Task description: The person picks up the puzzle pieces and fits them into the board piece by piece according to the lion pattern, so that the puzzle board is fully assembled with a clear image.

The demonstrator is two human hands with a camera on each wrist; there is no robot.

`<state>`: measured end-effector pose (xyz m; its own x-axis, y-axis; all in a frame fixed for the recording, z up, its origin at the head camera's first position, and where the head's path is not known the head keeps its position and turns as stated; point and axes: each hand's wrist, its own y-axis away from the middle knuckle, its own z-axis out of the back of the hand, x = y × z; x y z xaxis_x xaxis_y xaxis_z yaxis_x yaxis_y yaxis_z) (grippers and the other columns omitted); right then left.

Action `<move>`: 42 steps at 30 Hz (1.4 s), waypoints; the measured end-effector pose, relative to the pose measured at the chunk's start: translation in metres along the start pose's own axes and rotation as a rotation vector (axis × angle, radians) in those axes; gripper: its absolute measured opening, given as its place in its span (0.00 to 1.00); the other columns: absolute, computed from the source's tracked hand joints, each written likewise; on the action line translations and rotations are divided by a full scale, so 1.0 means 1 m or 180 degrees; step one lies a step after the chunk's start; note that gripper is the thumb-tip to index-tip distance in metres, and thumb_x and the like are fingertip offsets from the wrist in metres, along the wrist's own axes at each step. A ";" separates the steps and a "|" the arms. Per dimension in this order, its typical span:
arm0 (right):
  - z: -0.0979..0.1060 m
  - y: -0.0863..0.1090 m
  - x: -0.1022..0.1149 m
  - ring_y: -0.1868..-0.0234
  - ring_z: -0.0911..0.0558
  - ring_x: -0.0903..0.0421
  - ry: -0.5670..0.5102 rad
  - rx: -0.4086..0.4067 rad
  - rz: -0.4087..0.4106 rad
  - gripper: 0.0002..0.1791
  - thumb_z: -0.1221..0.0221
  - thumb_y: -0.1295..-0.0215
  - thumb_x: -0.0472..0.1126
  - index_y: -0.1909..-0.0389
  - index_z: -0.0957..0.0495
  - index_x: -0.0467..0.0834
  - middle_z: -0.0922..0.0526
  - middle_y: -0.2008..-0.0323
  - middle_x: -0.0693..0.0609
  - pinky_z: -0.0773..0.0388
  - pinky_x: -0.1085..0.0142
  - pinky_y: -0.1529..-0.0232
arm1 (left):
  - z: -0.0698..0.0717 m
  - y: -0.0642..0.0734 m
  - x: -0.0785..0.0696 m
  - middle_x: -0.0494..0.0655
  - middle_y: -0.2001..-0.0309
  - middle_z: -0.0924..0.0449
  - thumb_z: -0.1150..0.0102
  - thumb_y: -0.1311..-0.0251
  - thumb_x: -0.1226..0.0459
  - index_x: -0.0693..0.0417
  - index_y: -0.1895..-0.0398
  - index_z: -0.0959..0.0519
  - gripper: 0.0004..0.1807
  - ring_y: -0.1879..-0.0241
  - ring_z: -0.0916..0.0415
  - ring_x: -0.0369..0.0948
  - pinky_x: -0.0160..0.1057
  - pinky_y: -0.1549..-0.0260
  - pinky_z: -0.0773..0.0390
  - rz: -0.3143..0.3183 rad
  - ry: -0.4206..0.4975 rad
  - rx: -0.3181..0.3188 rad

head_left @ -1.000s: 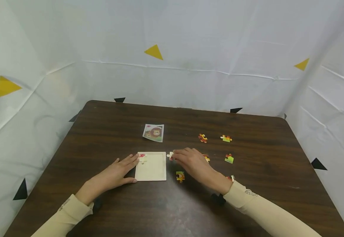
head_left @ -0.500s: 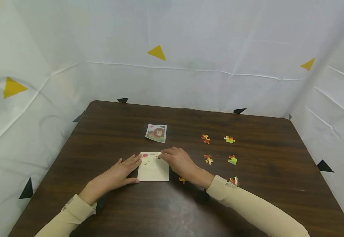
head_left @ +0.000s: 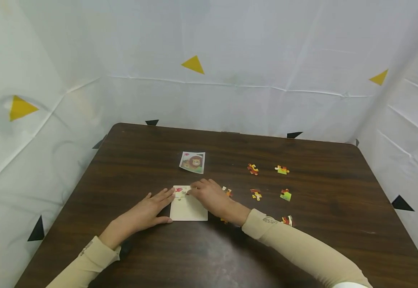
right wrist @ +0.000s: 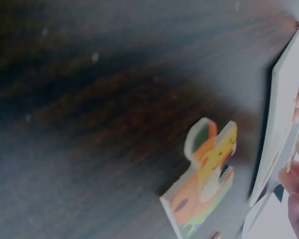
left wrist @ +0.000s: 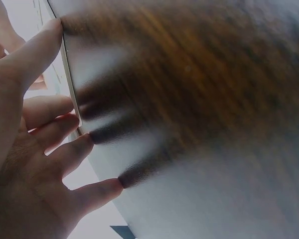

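A pale square puzzle tray (head_left: 189,214) lies on the brown table. In its upper left corner sits a jigsaw piece (head_left: 179,191) with a pink print. Along the tray's left edge rests my left hand (head_left: 144,211), fingers straight and spread, thumb at the lower left corner; the left wrist view shows the fingertips (left wrist: 107,185) at that edge and on the table. My right hand (head_left: 211,197) is over the tray's upper part, pinching another jigsaw piece (right wrist: 292,155) seen edge-on between thumb and finger in the right wrist view. The fingers hide much of this piece from the head view.
Several loose jigsaw pieces (head_left: 256,194) lie right of the tray, two of them partly behind the right hand and forearm. A yellow-orange piece (right wrist: 204,177) shows large in the right wrist view. Behind the tray lies a lion picture card (head_left: 193,162). White sheeting (head_left: 230,48) encloses the table.
My right hand has carried the pinched jigsaw piece leftward from beside the tray to over it, close to the corner piece. The left hand stays on the tray's edge. The head view has shifted slightly.
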<state>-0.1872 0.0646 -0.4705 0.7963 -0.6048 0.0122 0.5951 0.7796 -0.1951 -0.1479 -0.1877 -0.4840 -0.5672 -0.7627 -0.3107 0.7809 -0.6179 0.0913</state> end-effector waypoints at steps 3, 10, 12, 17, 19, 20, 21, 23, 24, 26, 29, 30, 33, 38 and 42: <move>-0.001 0.000 0.000 0.50 0.21 0.53 0.0086 0.0067 0.0036 0.15 0.39 0.37 0.34 0.50 0.17 0.49 0.19 0.49 0.50 0.24 0.61 0.55 | 0.000 -0.001 0.000 0.54 0.27 0.46 0.39 0.41 0.46 0.59 0.29 0.38 0.42 0.29 0.48 0.54 0.69 0.40 0.42 0.0024 0.0012 0.0016; -0.005 0.000 -0.001 0.50 0.22 0.54 0.0220 0.0105 0.0107 0.15 0.40 0.37 0.36 0.51 0.17 0.51 0.19 0.50 0.52 0.25 0.61 0.55 | 0.001 -0.001 -0.002 0.55 0.27 0.46 0.38 0.41 0.47 0.60 0.30 0.37 0.42 0.29 0.47 0.54 0.69 0.41 0.41 -0.0001 -0.0016 0.0019; -0.006 -0.001 -0.002 0.50 0.22 0.54 0.0243 0.0117 0.0132 0.15 0.40 0.37 0.36 0.50 0.17 0.51 0.19 0.49 0.53 0.25 0.61 0.54 | 0.002 -0.002 -0.003 0.55 0.27 0.46 0.38 0.41 0.47 0.61 0.30 0.37 0.41 0.29 0.47 0.54 0.68 0.41 0.41 -0.0010 -0.0036 0.0019; -0.008 -0.002 -0.001 0.49 0.23 0.55 0.0314 0.0145 0.0183 0.15 0.41 0.37 0.38 0.50 0.18 0.52 0.20 0.49 0.54 0.26 0.61 0.52 | 0.005 -0.002 -0.005 0.56 0.27 0.46 0.38 0.41 0.48 0.61 0.30 0.37 0.41 0.29 0.46 0.55 0.69 0.42 0.40 -0.0034 -0.0060 0.0020; -0.008 -0.002 0.000 0.50 0.23 0.56 0.0345 0.0136 0.0183 0.15 0.41 0.36 0.39 0.50 0.18 0.52 0.20 0.50 0.55 0.26 0.61 0.52 | 0.005 -0.001 -0.006 0.56 0.27 0.45 0.38 0.41 0.48 0.62 0.30 0.37 0.41 0.30 0.46 0.56 0.69 0.42 0.40 -0.0046 -0.0060 0.0016; -0.008 -0.003 0.000 0.50 0.23 0.56 0.0352 0.0126 0.0178 0.14 0.42 0.36 0.39 0.51 0.18 0.52 0.20 0.50 0.55 0.26 0.61 0.52 | 0.005 -0.001 -0.006 0.57 0.27 0.45 0.38 0.41 0.48 0.62 0.30 0.37 0.41 0.30 0.46 0.56 0.69 0.42 0.39 -0.0050 -0.0058 0.0012; -0.009 -0.003 0.001 0.50 0.23 0.56 0.0355 0.0121 0.0170 0.14 0.42 0.36 0.39 0.51 0.18 0.52 0.20 0.50 0.55 0.26 0.61 0.52 | 0.005 -0.001 -0.006 0.57 0.27 0.45 0.38 0.41 0.48 0.62 0.30 0.37 0.41 0.30 0.45 0.56 0.69 0.42 0.39 -0.0051 -0.0052 0.0008; -0.010 -0.003 0.002 0.50 0.23 0.55 0.0352 0.0094 0.0164 0.13 0.41 0.35 0.39 0.51 0.18 0.51 0.20 0.50 0.54 0.26 0.61 0.53 | 0.005 -0.001 -0.006 0.57 0.27 0.45 0.37 0.41 0.48 0.62 0.30 0.37 0.41 0.30 0.45 0.56 0.69 0.42 0.40 -0.0049 -0.0044 -0.0002; -0.010 -0.002 0.002 0.50 0.23 0.55 0.0348 0.0081 0.0168 0.13 0.41 0.35 0.39 0.51 0.17 0.50 0.20 0.49 0.53 0.26 0.61 0.54 | 0.005 -0.001 -0.006 0.57 0.27 0.45 0.37 0.41 0.48 0.62 0.30 0.37 0.41 0.30 0.45 0.56 0.69 0.42 0.40 -0.0050 -0.0041 -0.0010; -0.011 -0.002 0.004 0.50 0.23 0.55 0.0337 0.0074 0.0179 0.12 0.41 0.34 0.39 0.51 0.18 0.48 0.20 0.49 0.53 0.25 0.61 0.55 | 0.005 -0.001 -0.005 0.57 0.28 0.45 0.37 0.41 0.48 0.62 0.31 0.36 0.41 0.30 0.45 0.56 0.69 0.42 0.40 -0.0057 -0.0038 -0.0032; -0.011 -0.002 0.007 0.49 0.24 0.55 0.0404 0.0139 0.0192 0.12 0.43 0.32 0.39 0.50 0.19 0.46 0.21 0.47 0.52 0.25 0.61 0.55 | 0.004 0.000 -0.004 0.56 0.28 0.44 0.37 0.42 0.48 0.62 0.31 0.36 0.41 0.30 0.45 0.55 0.69 0.42 0.39 -0.0068 -0.0037 -0.0061; -0.011 -0.001 0.008 0.49 0.24 0.55 0.0440 0.0174 0.0195 0.13 0.43 0.32 0.39 0.49 0.19 0.46 0.22 0.47 0.52 0.25 0.61 0.54 | 0.003 0.000 -0.004 0.56 0.28 0.44 0.37 0.42 0.48 0.61 0.30 0.37 0.41 0.30 0.44 0.55 0.69 0.42 0.40 -0.0068 -0.0034 -0.0066; -0.010 -0.001 0.012 0.48 0.25 0.55 0.0561 0.0277 0.0171 0.14 0.45 0.31 0.38 0.47 0.21 0.45 0.22 0.46 0.53 0.25 0.61 0.53 | 0.003 0.000 -0.003 0.56 0.28 0.44 0.37 0.42 0.48 0.61 0.30 0.37 0.42 0.30 0.44 0.55 0.69 0.42 0.40 -0.0066 -0.0017 -0.0077; -0.010 0.002 0.015 0.47 0.25 0.55 0.0666 0.0315 0.0141 0.16 0.44 0.32 0.38 0.44 0.22 0.44 0.23 0.43 0.52 0.24 0.61 0.52 | 0.003 0.000 -0.003 0.57 0.28 0.44 0.36 0.42 0.49 0.61 0.30 0.37 0.41 0.30 0.44 0.55 0.69 0.42 0.40 -0.0082 0.0019 -0.0090; -0.011 0.003 0.017 0.46 0.25 0.54 0.0712 0.0335 0.0122 0.17 0.45 0.31 0.39 0.42 0.23 0.43 0.24 0.41 0.51 0.24 0.60 0.51 | 0.003 0.000 -0.004 0.56 0.28 0.44 0.36 0.42 0.49 0.61 0.30 0.37 0.41 0.30 0.44 0.55 0.69 0.42 0.40 -0.0074 0.0014 -0.0074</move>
<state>-0.1728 0.0552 -0.4815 0.7818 -0.5862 -0.2128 0.5822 0.8083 -0.0879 -0.1465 -0.1854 -0.4796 -0.5840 -0.7474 -0.3167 0.7736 -0.6307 0.0619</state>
